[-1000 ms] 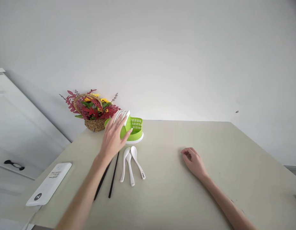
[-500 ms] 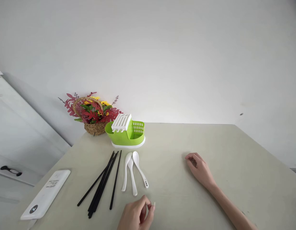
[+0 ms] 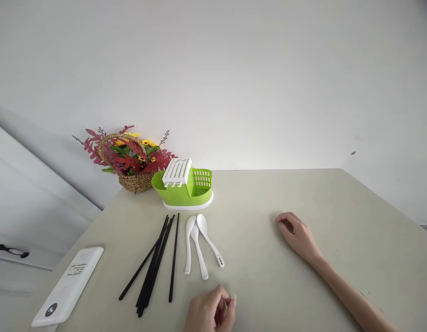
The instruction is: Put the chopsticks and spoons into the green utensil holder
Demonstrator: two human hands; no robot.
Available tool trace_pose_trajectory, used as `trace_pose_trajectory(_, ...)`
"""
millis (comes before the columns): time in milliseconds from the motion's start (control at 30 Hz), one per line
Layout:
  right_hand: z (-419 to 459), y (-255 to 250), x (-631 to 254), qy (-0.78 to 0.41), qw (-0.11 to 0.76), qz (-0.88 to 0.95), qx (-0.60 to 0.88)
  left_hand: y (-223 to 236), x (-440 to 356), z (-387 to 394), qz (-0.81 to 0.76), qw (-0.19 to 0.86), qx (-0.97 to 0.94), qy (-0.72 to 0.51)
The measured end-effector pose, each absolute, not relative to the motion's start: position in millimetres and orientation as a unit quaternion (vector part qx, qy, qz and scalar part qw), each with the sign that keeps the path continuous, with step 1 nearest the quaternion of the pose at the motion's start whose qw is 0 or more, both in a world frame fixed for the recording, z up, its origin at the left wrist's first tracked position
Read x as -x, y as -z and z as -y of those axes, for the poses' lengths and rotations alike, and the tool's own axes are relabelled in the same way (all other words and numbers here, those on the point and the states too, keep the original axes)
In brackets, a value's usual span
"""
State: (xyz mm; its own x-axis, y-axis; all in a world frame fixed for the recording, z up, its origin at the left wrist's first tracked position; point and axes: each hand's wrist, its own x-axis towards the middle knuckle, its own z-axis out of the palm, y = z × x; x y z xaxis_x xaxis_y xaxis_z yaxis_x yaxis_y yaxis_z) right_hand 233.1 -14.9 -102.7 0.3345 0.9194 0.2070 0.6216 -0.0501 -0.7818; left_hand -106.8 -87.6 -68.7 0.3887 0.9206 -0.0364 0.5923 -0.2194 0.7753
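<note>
Beige tabletop (image 3: 258,286) under everything. Nearest: left hand (image 3: 211,311) at the bottom edge, back of the hand up, fingers curled loosely inward, thumb angled up beside the bent index finger; released, wrist out of frame. Can't tell whether it touches the table. Just beyond it, three white spoons (image 3: 198,253), handles toward me and fanned out, bowls bunched at the far end. To their left, black chopsticks (image 3: 154,267): a bundle lying slantwise, one stick splayed out left, one lying apart on the right, next to the spoons. Farther left, near the table edge, a flat white device (image 3: 70,288) with a dark round mark.

Right forearm comes in from the lower right, slanting up and inward along the table. Right hand (image 3: 298,235) sits at its end, well apart from the spoons, thumb side showing, fingers folded in a relaxed curl with a small gap above the thumb; released too.

Beyond the spoons and chopsticks, a green holder (image 3: 182,198), upright on a white base, slotted white top over its middle. Just behind, to its left, a wicker basket (image 3: 135,183) of red leaves and yellow flowers, near the pale wall (image 3: 255,92).
</note>
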Motion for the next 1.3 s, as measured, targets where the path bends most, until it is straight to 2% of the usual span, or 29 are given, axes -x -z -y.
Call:
trace_pose_trajectory(367,16.2,99.0,-232.4,-0.187,0.408,0.540,0.712,76.4,108.0,89.6,-0.447,0.319,-0.792,-0.267)
trace_pose_trajectory(733,15.9,103.1,-236.3,-0.178,0.421,0.552,0.698,57.2,110.8,86.4,-0.436,0.324,-0.813,-0.209)
trace_pose_trajectory(1100,17.8,105.6,-237.8,-0.186,0.419,0.562,0.689,40.2,110.8,99.4,-0.490,0.424,-0.732,-0.211)
trace_pose_trajectory(1300,18.2,102.5,-238.1,-0.188,0.418,0.569,0.682,36.5,106.5,96.9,-0.497,0.433,-0.721,-0.216)
